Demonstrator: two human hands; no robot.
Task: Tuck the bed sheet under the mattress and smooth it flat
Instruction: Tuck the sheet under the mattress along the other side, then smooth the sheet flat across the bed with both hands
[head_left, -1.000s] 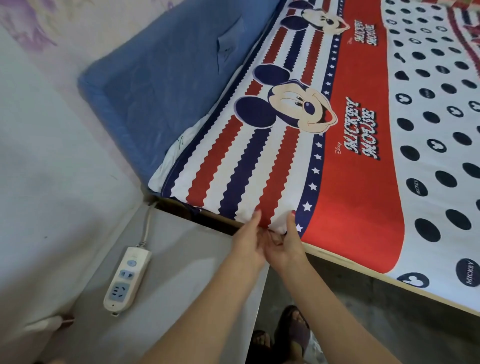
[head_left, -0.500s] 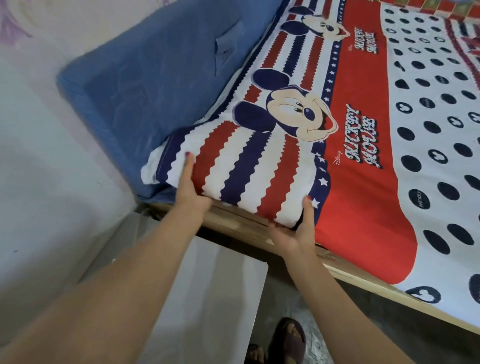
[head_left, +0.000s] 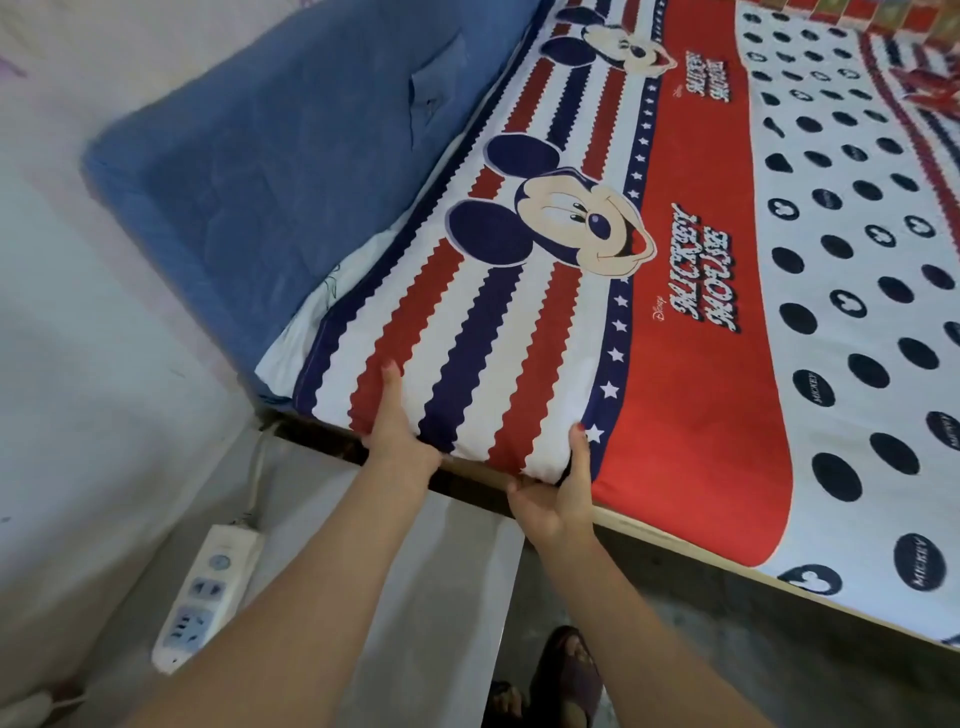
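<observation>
The bed sheet (head_left: 691, 291) has a cartoon mouse print with red, white and navy stripes, a red band and black dots on white. It lies flat over the mattress, whose near corner edge (head_left: 467, 452) it wraps. My left hand (head_left: 397, 426) clasps that striped edge, thumb on top and fingers hidden underneath. My right hand (head_left: 558, 488) holds the same edge a little to the right, near the star border, thumb up against the fold. A white under-layer (head_left: 296, 343) peeks out at the sheet's left edge.
A blue quilted pad (head_left: 270, 156) rises at the head end against the wall. The wooden bed frame (head_left: 691, 545) runs under the mattress. A white bedside table (head_left: 415, 597) carries a power strip (head_left: 208, 587). My sandalled foot (head_left: 566, 675) stands on the grey floor.
My hands, close together a second ago, spread apart along the striped edge. The left hand then slid back rightward from the corner. The edge now looks folded under.
</observation>
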